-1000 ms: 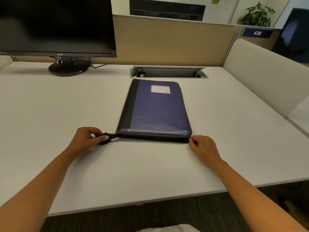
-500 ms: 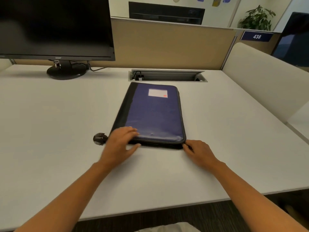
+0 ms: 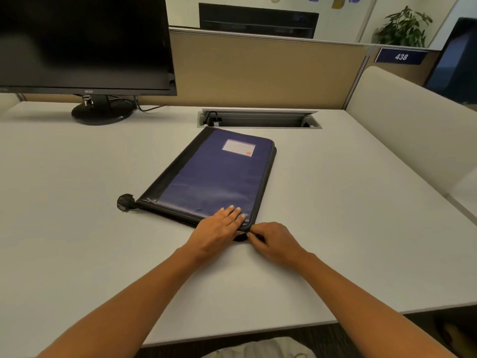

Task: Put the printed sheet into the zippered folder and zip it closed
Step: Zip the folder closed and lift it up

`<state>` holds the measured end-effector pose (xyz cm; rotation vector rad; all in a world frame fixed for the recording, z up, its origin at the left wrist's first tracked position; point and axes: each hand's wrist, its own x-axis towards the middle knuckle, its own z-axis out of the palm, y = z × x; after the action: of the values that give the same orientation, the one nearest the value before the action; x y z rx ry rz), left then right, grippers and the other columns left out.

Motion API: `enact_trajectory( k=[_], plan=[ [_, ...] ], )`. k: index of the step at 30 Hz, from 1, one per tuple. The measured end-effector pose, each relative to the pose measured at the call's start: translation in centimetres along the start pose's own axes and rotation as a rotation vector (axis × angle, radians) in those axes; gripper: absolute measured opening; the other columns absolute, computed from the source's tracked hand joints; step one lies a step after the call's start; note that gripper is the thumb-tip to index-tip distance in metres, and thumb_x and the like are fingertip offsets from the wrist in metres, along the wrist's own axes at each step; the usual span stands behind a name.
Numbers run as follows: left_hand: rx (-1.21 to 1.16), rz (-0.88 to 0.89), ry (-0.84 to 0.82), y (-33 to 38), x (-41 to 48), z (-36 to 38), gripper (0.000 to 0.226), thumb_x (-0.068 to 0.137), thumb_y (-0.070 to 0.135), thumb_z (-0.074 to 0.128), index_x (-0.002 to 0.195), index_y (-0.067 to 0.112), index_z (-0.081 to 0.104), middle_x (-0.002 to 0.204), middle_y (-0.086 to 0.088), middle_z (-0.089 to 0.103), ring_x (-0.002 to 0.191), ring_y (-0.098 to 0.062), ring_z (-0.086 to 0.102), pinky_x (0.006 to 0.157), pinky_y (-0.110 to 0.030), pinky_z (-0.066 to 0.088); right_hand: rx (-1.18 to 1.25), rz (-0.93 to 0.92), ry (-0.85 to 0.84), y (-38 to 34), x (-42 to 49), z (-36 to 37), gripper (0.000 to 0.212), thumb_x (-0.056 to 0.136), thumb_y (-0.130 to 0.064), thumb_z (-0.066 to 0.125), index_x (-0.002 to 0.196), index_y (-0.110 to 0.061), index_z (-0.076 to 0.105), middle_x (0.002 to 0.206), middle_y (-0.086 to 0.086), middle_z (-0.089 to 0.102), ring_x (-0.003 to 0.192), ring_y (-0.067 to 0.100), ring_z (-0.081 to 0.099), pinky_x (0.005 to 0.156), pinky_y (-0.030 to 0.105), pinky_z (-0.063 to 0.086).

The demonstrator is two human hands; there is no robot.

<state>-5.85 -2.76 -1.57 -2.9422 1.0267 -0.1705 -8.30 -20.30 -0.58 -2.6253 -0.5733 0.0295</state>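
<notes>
A white desk (image 3: 77, 228) meets a tan partition (image 3: 258, 71); beyond, a potted plant (image 3: 402, 27) and sign "438" (image 3: 400, 56).

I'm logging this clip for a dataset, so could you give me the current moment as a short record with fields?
setting: white office desk with a dark monitor at the far left
folder: blue and black zippered folder lying flat, cover down, label at its far end
strap: black strap end on the desk at the folder's near left corner
left hand: left hand flat, fingers resting on the folder's near right corner
right hand: right hand pinching at that corner's edge; the zipper pull itself is hidden
printed sheet: not visible
</notes>
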Motion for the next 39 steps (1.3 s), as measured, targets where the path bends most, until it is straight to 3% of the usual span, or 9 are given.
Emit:
enact_trajectory(
  k=[3,6,9,11,13,16,25,33,39],
  plan=[
    [0.034,0.111,0.258,0.1,-0.6,-0.8,0.041,0.070,0.018,0.071,0.107,0.000,0.066,0.107,-0.018,0.069,0.099,-0.028,0.067,0.080,-0.035,0.054,-0.005,-0.012,0.009,0.3,0.3,-0.1,0.025,0.090,-0.020,0.047,0.074,-0.003,0.059,0.075,0.016,0.066,0.064,0.027,0.052,0.061,0.035,0.039],
    [0.057,0.116,0.338,-0.3,-1.2,-1.1,0.045,0.054,0.021,0.088,0.093,0.003,0.073,0.094,-0.012,0.074,0.086,-0.024,0.071,0.068,-0.035,0.057,0.002,-0.017,0.022,0.4,0.6,0.0,0.028,0.090,-0.019,0.048,0.066,-0.006,0.053,0.068,0.016,0.063,0.056,0.020,0.041,0.057,0.033,0.034],
    [0.026,0.155,0.446,-0.5,-1.7,-1.3,0.023,0.085,0.021,0.062,0.093,0.002,0.073,0.095,-0.013,0.074,0.087,-0.024,0.071,0.069,-0.035,0.056,0.011,-0.031,0.039,0.4,1.0,0.0,0.029,0.089,-0.018,0.048,0.061,-0.015,0.044,0.063,0.015,0.060,0.055,0.017,0.037,0.055,0.029,0.029],
    [0.001,0.151,0.447,-0.9,-1.9,-1.4,0.058,0.101,0.027,0.021,0.093,0.002,0.073,0.095,-0.013,0.073,0.087,-0.024,0.071,0.070,-0.035,0.056,0.017,-0.023,0.052,0.5,1.4,-0.1,0.031,0.089,-0.018,0.048,0.060,-0.016,0.039,0.060,0.012,0.055,0.054,0.018,0.036,0.055,0.029,0.029],
    [-0.010,0.150,0.424,-1.2,-2.3,-1.6,0.069,0.101,0.029,0.009,0.095,0.001,0.072,0.097,-0.014,0.073,0.088,-0.024,0.070,0.071,-0.037,0.056,-0.001,-0.015,0.047,0.6,1.9,-0.1,0.032,0.090,-0.019,0.048,0.060,-0.015,0.037,0.058,0.011,0.052,0.055,0.020,0.036,0.056,0.033,0.031],
    [-0.010,0.158,0.333,-1.8,-2.9,-1.7,0.068,0.101,0.029,0.009,0.100,-0.001,0.070,0.100,-0.015,0.072,0.092,-0.026,0.069,0.073,-0.039,0.055,-0.031,-0.021,0.031,0.6,2.3,0.0,0.032,0.090,-0.022,0.046,0.061,-0.014,0.039,0.064,0.015,0.058,0.056,0.019,0.038,0.057,0.035,0.035],
    [0.024,0.158,0.364,-2.9,-3.6,-1.4,0.069,0.101,0.027,0.006,0.100,0.002,0.070,0.104,-0.013,0.071,0.095,-0.024,0.068,0.078,-0.035,0.054,-0.125,-0.037,0.050,0.8,3.5,1.0,0.030,0.090,-0.027,0.044,0.062,-0.016,0.043,0.069,0.011,0.063,0.064,0.027,0.052,0.055,0.028,0.028],
    [-0.009,-0.095,0.353,-0.9,-3.0,-0.7,0.076,0.098,0.041,0.007,0.100,0.001,0.071,0.103,-0.014,0.071,0.095,-0.028,0.069,0.075,-0.041,0.056,-0.105,-0.122,0.003,-0.1,3.3,1.6,0.029,0.093,-0.025,0.039,0.066,-0.014,0.042,0.074,0.011,0.064,0.066,0.028,0.054,0.058,0.031,0.028],
    [0.071,-0.117,0.345,-0.6,-2.8,-0.3,0.077,0.100,0.035,0.003,0.098,-0.002,0.070,0.101,-0.018,0.071,0.094,-0.029,0.069,0.075,-0.041,0.056,-0.088,-0.157,-0.012,-0.8,3.4,2.1,0.030,0.093,-0.026,0.039,0.074,-0.008,0.052,0.079,0.014,0.066,0.072,0.032,0.056,0.060,0.033,0.032]
  ],
)
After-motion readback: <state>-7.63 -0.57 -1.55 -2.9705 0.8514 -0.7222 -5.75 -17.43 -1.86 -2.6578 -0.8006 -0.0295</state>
